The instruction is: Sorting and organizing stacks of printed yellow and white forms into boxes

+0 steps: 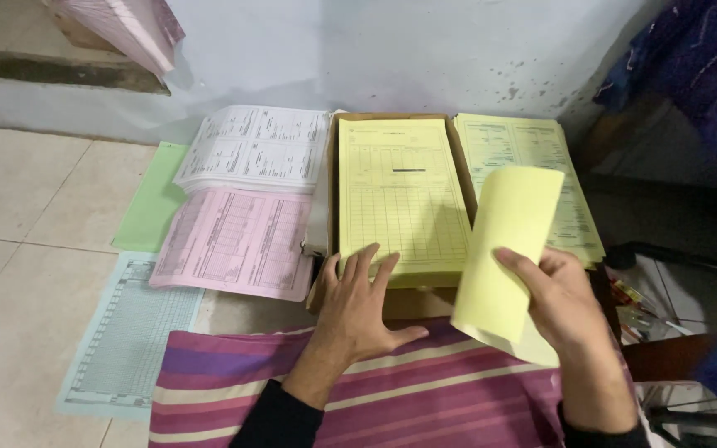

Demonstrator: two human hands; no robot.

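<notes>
My left hand (361, 304) lies flat with fingers spread on the near edge of a stack of yellow printed forms (400, 195) that rests on a brown cardboard sheet (331, 178). My right hand (559, 300) grips one yellow sheet (504, 249), lifted and bent so its blank back faces me. Behind this sheet lies a second stack of yellow forms (524, 149).
A white form stack (255, 148), a pink form stack (234, 241), a green sheet (149, 199) and a pale blue sheet (130, 332) lie on the tiled floor at left. A striped purple cloth (425, 398) covers my lap. Dark fabric (690, 66) hangs at right.
</notes>
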